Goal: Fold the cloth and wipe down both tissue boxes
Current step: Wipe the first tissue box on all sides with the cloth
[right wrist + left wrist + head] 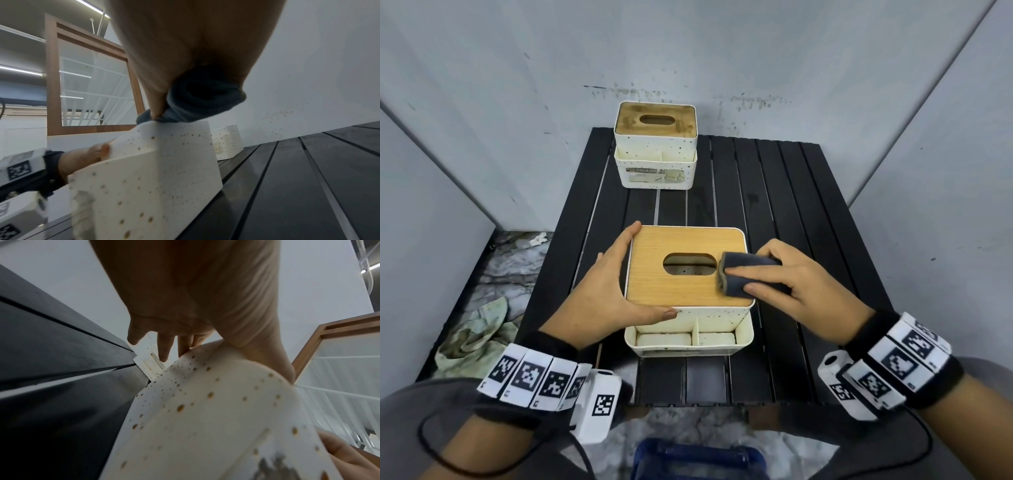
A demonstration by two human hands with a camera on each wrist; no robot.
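A white speckled tissue box (681,284) with a wooden lid and oval slot stands near the table's front; its side shows in the left wrist view (216,418) and right wrist view (156,175). My left hand (606,291) rests on its left side, fingers straight along the wall and thumb along the front edge. My right hand (791,277) holds a folded dark grey cloth (739,277) pressed on the lid's right part, beside the slot; the cloth (197,100) bunches under my fingers. A second tissue box (655,144) with a stained lid stands at the back.
The black slatted table (791,192) has bare room to the right of both boxes. Grey walls enclose the back and sides. A crumpled pale rag (479,332) lies on the floor to the left. A blue object (698,459) sits below the front edge.
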